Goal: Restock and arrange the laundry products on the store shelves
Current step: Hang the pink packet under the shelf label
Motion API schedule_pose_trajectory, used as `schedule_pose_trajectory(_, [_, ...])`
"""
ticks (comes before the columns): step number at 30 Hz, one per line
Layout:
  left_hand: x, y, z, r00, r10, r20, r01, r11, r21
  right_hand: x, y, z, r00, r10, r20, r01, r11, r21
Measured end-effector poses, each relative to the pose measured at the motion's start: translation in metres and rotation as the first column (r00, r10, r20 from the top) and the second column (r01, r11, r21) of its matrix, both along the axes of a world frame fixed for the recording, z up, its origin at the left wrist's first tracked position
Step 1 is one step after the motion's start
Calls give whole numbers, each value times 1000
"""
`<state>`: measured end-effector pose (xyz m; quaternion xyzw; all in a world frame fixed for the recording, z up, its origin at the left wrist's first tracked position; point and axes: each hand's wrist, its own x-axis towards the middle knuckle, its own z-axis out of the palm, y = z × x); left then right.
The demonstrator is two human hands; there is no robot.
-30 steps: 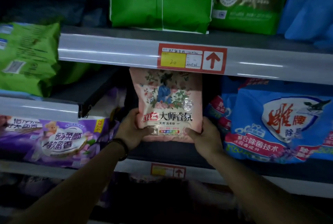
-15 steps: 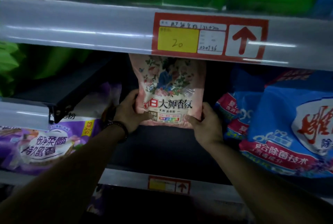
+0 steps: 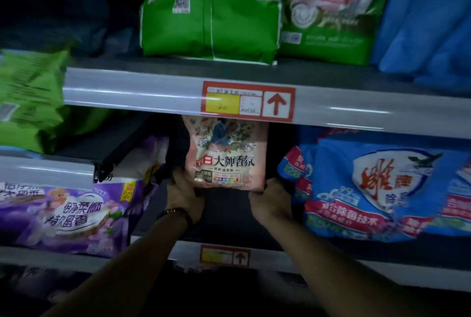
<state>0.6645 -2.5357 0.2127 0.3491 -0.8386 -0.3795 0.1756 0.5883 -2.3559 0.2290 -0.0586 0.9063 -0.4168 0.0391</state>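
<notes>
Standing upright on the dark middle shelf (image 3: pixel 229 217), a pink detergent bag (image 3: pixel 225 156) is held at its two lower corners, printed face turned outward. Its floral top is partly hidden behind the pale rail (image 3: pixel 127 92) of the shelf above. The lower left corner is gripped by the left hand (image 3: pixel 184 195), with the thumb laid on the front of the bag and the fingers wrapped out of sight behind it. The lower right corner is gripped in like manner by the right hand (image 3: pixel 271 200), closed round the edge. A dark wristband (image 3: pixel 175 213) is noted on the left wrist. The bag is placed in the gap between a purple bag (image 3: pixel 74 214) lying to the left and a large blue bag (image 3: pixel 382 189) to the right; neither is seen to touch it. A red-framed price label (image 3: pixel 248 101) with a yellow field and an upward arrow is fixed to the rail directly over the bag, and a smaller label (image 3: pixel 225 255) of the same kind is fixed to the rail below. On the upper shelf a green-and-white bag (image 3: pixel 209 23) is stood with its back seam outward, beside a second green bag (image 3: pixel 328 10) and plain blue packs (image 3: pixel 428 23). At the far left a green pack (image 3: pixel 28 97) is recorded, blurred
</notes>
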Motion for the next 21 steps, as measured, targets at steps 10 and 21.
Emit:
schedule_pose_trajectory(10, [89, 92, 80, 852, -503, 145, 523, 835, -172, 86, 75, 77, 971, 229, -71, -231, 973, -26])
schedule_pose_trajectory(21, [151, 195, 201, 742, -667, 64, 651, 695, -306, 155, 204, 181, 969, 162, -184, -159, 987, 36])
